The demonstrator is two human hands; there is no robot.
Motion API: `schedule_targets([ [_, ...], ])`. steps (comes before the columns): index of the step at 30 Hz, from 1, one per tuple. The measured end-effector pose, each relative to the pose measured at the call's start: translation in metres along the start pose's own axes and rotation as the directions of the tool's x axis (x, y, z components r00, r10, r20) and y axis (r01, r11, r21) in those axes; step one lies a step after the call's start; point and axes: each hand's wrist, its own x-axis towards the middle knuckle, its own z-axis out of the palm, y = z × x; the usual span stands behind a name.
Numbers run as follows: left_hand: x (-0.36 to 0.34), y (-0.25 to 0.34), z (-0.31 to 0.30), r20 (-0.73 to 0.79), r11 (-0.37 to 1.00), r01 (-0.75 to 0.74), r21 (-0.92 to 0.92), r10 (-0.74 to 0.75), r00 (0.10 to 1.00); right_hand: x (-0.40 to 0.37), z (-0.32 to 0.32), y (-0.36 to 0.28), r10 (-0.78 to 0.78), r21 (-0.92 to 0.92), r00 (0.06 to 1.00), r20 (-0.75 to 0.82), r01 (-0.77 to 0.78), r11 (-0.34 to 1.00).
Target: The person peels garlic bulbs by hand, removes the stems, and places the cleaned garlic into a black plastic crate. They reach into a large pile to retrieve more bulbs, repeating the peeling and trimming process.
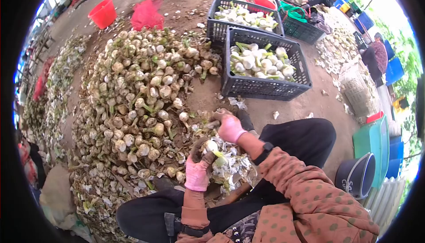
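My left hand [198,167], in a pink glove with dirty dark fingers, is wrapped round a white garlic bulb [211,146] with a short green stem. Just above and to the right, my right hand [229,125], gloved the same way, has its fingers closed; what they hold, if anything, I cannot make out. Beneath both hands, between my legs, lies a heap of white garlic peelings [232,167]. A large pile of unpeeled garlic [141,105] with earthy skins spreads out to the left of my hands.
A black crate [270,93] of cleaned garlic stands ahead, with another crate [214,28] behind it. A red bucket [102,13] and a red net bag [147,15] are at the far left. On the right stand a dark bucket [355,176] and a white sack [358,90]. Other people sit farther back.
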Motion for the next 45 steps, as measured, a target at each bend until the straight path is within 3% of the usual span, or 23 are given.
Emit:
schedule_targets([
  [1, 0.000, 0.002, -0.001, -0.018, 1.000, -0.007, -0.004, 0.007, 1.000, -0.004, -0.006, -0.007, -0.025, -0.010, 0.999, 0.025, 0.025, 1.000],
  [3, 0.003, 0.008, 0.001, -0.022, 0.989, 0.043, -0.145, -0.047, 0.999, -0.004, -0.022, -0.010, -0.124, 0.293, 0.977, 0.175, 0.069, 0.954],
  [5, 0.008, 0.006, -0.003, -0.068, 0.995, 0.004, -0.103, -0.011, 0.998, -0.010, -0.040, -0.020, -0.277, 0.309, 0.953, 0.124, 0.228, 0.923],
  [7, 0.012, 0.003, -0.008, -0.087, 0.995, -0.007, -0.101, -0.002, 0.996, -0.013, -0.049, -0.028, -0.209, 0.589, 0.918, 0.337, -0.032, 0.808],
  [8, 0.013, 0.002, -0.008, -0.095, 0.999, -0.014, -0.051, 0.009, 0.995, -0.015, -0.045, -0.029, -0.262, 0.552, 0.926, 0.273, 0.072, 0.830],
  [13, 0.012, 0.007, -0.005, -0.100, 0.986, 0.028, -0.167, -0.045, 0.994, -0.023, -0.033, -0.041, -0.213, 0.492, 0.951, 0.225, 0.077, 0.867],
  [18, 0.010, -0.001, -0.023, -0.123, 0.968, 0.073, -0.240, -0.105, 0.987, -0.034, -0.027, -0.049, -0.299, 0.199, 0.952, 0.059, 0.282, 0.938],
  [19, 0.006, 0.003, -0.024, -0.013, 0.845, -0.204, 0.494, 0.241, 0.970, -0.035, -0.026, -0.048, -0.313, 0.146, 0.950, 0.026, 0.306, 0.941],
  [20, 0.003, 0.005, -0.024, 0.296, 0.189, -0.394, 0.900, 0.398, 0.868, -0.034, -0.025, -0.047, -0.342, 0.168, 0.940, 0.019, 0.334, 0.928],
  [21, 0.002, 0.005, -0.022, 0.295, 0.188, -0.392, 0.901, 0.397, 0.869, -0.033, -0.028, -0.048, -0.342, 0.170, 0.940, 0.019, 0.334, 0.927],
  [22, 0.004, 0.005, -0.018, 0.152, 0.717, -0.297, 0.631, 0.262, 0.953, -0.030, -0.033, -0.051, -0.315, 0.151, 0.947, 0.059, 0.303, 0.941],
  [23, 0.004, 0.004, -0.016, 0.108, 0.987, -0.071, 0.143, 0.056, 0.993, -0.029, -0.037, -0.052, -0.286, 0.129, 0.953, 0.097, 0.273, 0.953],
  [24, 0.010, -0.007, -0.030, 0.390, 0.548, -0.535, 0.643, 0.367, 0.845, -0.027, -0.035, -0.050, -0.275, 0.118, 0.958, 0.084, 0.264, 0.957],
  [25, 0.006, 0.000, -0.022, 0.391, 0.549, -0.536, 0.642, 0.367, 0.844, -0.023, -0.030, -0.041, -0.275, 0.117, 0.958, 0.083, 0.264, 0.957],
  [26, 0.001, 0.009, -0.013, 0.141, 0.939, -0.198, 0.282, 0.164, 0.976, -0.019, -0.022, -0.028, -0.212, 0.092, 0.968, 0.132, 0.201, 0.975],
  [27, -0.002, 0.016, -0.006, 0.028, 0.959, 0.165, -0.229, -0.163, 0.986, -0.016, -0.023, -0.030, -0.150, 0.064, 0.973, 0.177, 0.140, 0.988],
  [29, 0.000, 0.014, -0.008, -0.023, 0.960, 0.108, -0.259, -0.118, 0.993, -0.019, -0.028, -0.030, -0.056, 0.173, 0.961, 0.272, 0.008, 0.985],
  [31, 0.006, 0.004, -0.017, -0.106, 0.986, 0.055, -0.155, -0.072, 0.992, -0.029, -0.032, -0.037, -0.231, 0.619, 0.947, 0.224, 0.045, 0.784],
  [32, 0.008, -0.006, -0.023, -0.090, 0.994, -0.103, 0.043, 0.107, 0.990, -0.034, -0.038, -0.041, -0.238, 0.622, 0.937, 0.256, 0.029, 0.782],
  [37, 0.012, -0.003, -0.014, -0.146, 0.985, -0.036, -0.166, 0.012, 0.989, -0.043, -0.038, -0.054, -0.242, 0.392, 0.963, 0.115, 0.180, 0.902],
  [39, 0.011, -0.003, -0.013, -0.158, 0.974, -0.027, -0.225, -0.009, 0.987, -0.046, -0.036, -0.055, -0.346, 0.046, 0.938, -0.010, 0.346, 0.937],
  [43, 0.011, -0.007, -0.023, -0.152, 0.985, -0.013, -0.174, -0.014, 0.988, -0.045, -0.037, -0.058, -0.303, 0.015, 0.953, -0.010, 0.303, 0.953],
  [45, 0.008, -0.004, -0.022, -0.106, 1.000, -0.020, -0.005, 0.020, 0.994, -0.042, -0.043, -0.058, -0.280, 0.067, 0.958, 0.060, 0.276, 0.959],
])
